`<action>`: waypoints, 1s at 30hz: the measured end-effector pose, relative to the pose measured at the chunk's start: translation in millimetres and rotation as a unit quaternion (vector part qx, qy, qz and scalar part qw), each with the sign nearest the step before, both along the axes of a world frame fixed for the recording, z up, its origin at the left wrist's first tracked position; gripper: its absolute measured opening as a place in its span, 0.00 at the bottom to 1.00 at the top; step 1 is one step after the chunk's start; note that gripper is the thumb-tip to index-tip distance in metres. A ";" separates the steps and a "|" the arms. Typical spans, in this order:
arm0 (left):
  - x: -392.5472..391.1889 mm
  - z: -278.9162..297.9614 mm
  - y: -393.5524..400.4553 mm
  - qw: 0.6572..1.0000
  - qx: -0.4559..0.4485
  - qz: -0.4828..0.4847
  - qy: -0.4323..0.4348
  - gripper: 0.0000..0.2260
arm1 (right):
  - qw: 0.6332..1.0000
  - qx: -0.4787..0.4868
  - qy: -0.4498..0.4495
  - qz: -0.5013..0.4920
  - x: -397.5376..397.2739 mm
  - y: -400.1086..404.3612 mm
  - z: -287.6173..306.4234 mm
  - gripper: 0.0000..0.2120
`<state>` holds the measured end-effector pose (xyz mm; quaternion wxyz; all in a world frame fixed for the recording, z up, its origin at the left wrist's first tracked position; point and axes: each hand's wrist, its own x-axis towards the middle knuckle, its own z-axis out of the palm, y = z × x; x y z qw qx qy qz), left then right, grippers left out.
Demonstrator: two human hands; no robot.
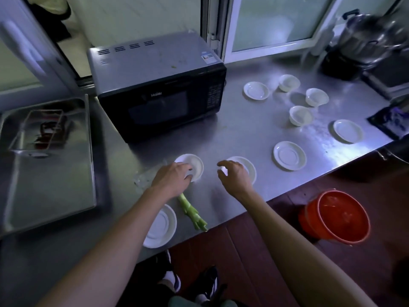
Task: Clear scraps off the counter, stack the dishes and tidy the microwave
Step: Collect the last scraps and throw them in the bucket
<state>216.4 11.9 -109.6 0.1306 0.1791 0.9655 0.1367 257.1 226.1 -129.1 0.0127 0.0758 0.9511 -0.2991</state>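
My left hand grips the near rim of a small white bowl on the steel counter. My right hand hovers with loosely curved fingers over a white saucer and holds nothing. A green vegetable stalk lies near the front edge, beside another saucer. More saucers and three bowls are spread over the right side. The black microwave stands shut at the back, with green scraps on its top.
A crumpled clear plastic piece lies left of my left hand. A steel sink is at the left. An orange bucket stands on the floor to the right. A steel pot and a dark cloth sit far right.
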 end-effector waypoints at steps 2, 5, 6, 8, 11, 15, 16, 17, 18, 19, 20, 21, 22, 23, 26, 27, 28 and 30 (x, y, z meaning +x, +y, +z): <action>0.4 -3.7 1.8 1.000 -0.009 0.003 -0.005 0.15 | 1.000 0.001 -0.005 0.003 1.7 4.7 -3.7 0.13; -2.4 -10.2 -2.0 1.000 -0.012 0.009 -0.017 0.16 | 1.000 0.004 -0.007 0.021 -1.4 -0.3 -10.9 0.13; -3.8 -12.9 -4.3 1.000 -0.009 0.012 -0.019 0.16 | 1.000 0.005 -0.006 0.027 -3.9 -4.9 -12.9 0.13; -7.9 -18.9 -11.0 0.999 -0.004 0.023 -0.025 0.16 | 0.999 0.013 -0.008 0.040 -11.7 -15.7 -15.7 0.13; -18.2 -28.5 -28.0 0.999 -0.002 0.039 -0.037 0.16 | 0.997 0.027 -0.022 0.066 -26.6 -34.2 -20.4 0.14; -30.7 -43.7 -58.7 0.998 -0.010 0.052 -0.034 0.18 | 0.994 0.034 -0.030 0.096 -50.0 -59.9 -26.8 0.15; -32.8 -48.3 -66.3 0.998 -0.014 0.056 -0.036 0.19 | 0.994 0.038 -0.030 0.101 -55.3 -66.2 -28.9 0.15; -35.5 -53.0 -73.6 0.997 -0.019 0.060 -0.037 0.20 | 0.993 0.045 -0.028 0.108 -60.9 -72.5 -30.9 0.15; -38.3 -57.2 -80.5 0.997 -0.025 0.063 -0.039 0.21 | 0.992 0.053 -0.024 0.115 -66.5 -78.7 -32.7 0.15; -41.4 -60.9 -86.5 0.997 -0.028 0.067 -0.041 0.22 | 0.991 0.057 -0.020 0.118 -72.0 -85.2 -34.2 0.15; -44.6 -64.4 -91.7 0.996 -0.031 0.069 -0.043 0.22 | 0.991 0.057 -0.018 0.121 -77.5 -91.8 -35.6 0.15; -46.9 -67.6 -96.0 0.996 -0.037 0.069 -0.048 0.24 | 0.990 0.056 -0.017 0.124 -81.7 -98.8 -37.0 0.15; -48.7 -70.3 -99.0 0.995 -0.045 0.069 -0.054 0.26 | 0.990 0.054 -0.017 0.128 -85.6 -105.7 -38.7 0.15; -50.6 -72.7 -100.9 0.994 -0.054 0.071 -0.060 0.29 | 0.990 0.050 -0.018 0.132 -89.9 -112.0 -40.0 0.14; -54.1 -81.3 -103.0 0.992 -0.066 0.080 -0.074 0.33 | 0.989 0.046 -0.020 0.136 -100.9 -126.3 -42.6 0.14; -55.0 -83.7 -102.8 0.991 -0.065 0.081 -0.080 0.33 | 0.989 0.045 -0.013 0.138 -103.4 -128.8 -44.0 0.13; -56.5 -85.0 -102.9 0.991 -0.063 0.084 -0.086 0.34 | 0.989 0.043 -0.003 0.140 -106.1 -130.7 -45.9 0.13; -58.3 -86.9 -103.4 0.989 -0.059 0.096 -0.094 0.35 | 0.987 0.040 -0.001 0.156 -111.8 -132.5 -50.1 0.12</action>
